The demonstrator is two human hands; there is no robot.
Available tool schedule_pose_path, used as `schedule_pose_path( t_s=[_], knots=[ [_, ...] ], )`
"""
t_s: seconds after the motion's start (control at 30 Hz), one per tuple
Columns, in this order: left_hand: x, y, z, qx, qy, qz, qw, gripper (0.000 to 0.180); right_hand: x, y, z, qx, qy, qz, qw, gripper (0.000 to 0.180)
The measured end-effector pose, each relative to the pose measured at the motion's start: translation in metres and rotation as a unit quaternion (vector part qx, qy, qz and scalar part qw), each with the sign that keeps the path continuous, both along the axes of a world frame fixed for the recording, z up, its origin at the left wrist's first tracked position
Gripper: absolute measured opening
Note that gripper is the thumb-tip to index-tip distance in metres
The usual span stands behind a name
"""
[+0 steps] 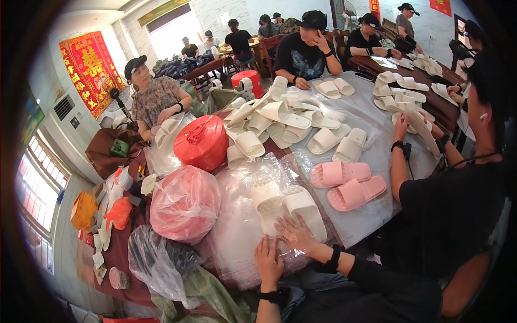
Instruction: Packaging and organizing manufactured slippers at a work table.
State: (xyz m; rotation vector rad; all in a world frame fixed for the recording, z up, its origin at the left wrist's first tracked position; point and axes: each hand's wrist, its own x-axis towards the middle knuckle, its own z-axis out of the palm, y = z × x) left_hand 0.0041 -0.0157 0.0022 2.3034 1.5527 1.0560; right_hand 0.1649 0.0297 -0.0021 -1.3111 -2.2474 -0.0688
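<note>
A pair of white slippers, the left one (pixel 267 203) beside the right one (pixel 306 207), lies in front of me on a stack of clear plastic bags (pixel 231 250). Shiny film shows around the pair; whether it covers them fully I cannot tell. My right hand (pixel 298 235) rests flat with fingers spread at the near end of the slippers. Just left of it, my left hand (pixel 269 262) lies with its fingers stretched over the near edge of the bags. Neither hand grips anything that I can see.
Pink slippers (pixel 350 185) lie to the right, with a heap of white slippers (pixel 280 116) beyond. Left stand a pink plastic-wrapped bundle (pixel 186 204) and a red roll (pixel 201 142). A co-worker at right holds a slipper (pixel 423 129); others sit around the tables.
</note>
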Motion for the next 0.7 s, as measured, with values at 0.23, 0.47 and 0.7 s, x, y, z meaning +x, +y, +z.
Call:
schedule_pose_path(
  t_s=[0.23,0.47,0.7],
  knots=[
    [-0.001,-0.002,0.001,-0.002,-0.002,0.008,1.0,0.059,0.038,-0.027,0.011,-0.049,0.055,0.029,0.997,0.053],
    [-0.004,-0.002,-0.002,0.003,0.036,0.01,0.999,0.051,0.057,-0.051,0.012,-0.074,0.041,-0.087,0.993,0.063],
    [-0.002,-0.001,-0.002,0.001,0.033,0.015,0.999,0.052,0.06,-0.046,0.013,-0.066,0.113,-0.097,0.987,0.064]
  ],
)
